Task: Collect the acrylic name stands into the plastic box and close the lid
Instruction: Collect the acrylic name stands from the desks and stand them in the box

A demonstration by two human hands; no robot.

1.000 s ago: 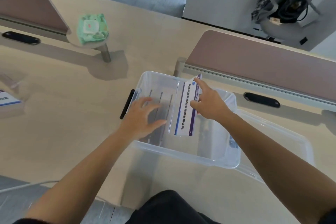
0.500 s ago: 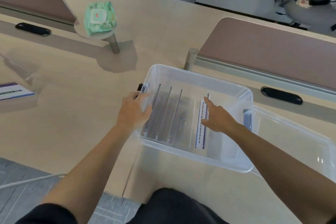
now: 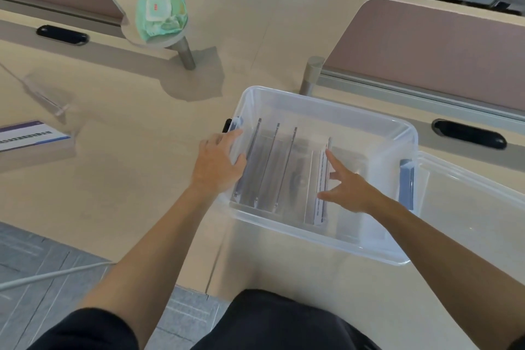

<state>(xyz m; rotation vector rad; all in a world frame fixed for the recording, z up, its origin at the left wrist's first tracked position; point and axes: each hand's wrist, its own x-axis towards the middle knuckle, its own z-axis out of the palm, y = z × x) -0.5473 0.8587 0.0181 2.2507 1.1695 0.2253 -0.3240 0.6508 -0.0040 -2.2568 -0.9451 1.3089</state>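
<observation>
I am seeing a clear plastic box sitting open on the desk, four acrylic name stands standing on edge inside; its lid is lying just beside it, rightward. Another stand is lying far left.

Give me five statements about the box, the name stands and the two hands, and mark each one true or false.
1. The plastic box is open, with no lid over it. True.
2. The left hand rests at the box's left wall. True.
3. The right hand is outside the box, flat on the desk. False: it reaches inside the box, its index finger touching the name stand with the printed card.
4. Every name stand is already in the box. False: one name stand lies on the desk at the far left.
5. The green wipes pack sits inside the box. False: it sits on a small round shelf beyond the box.
</observation>
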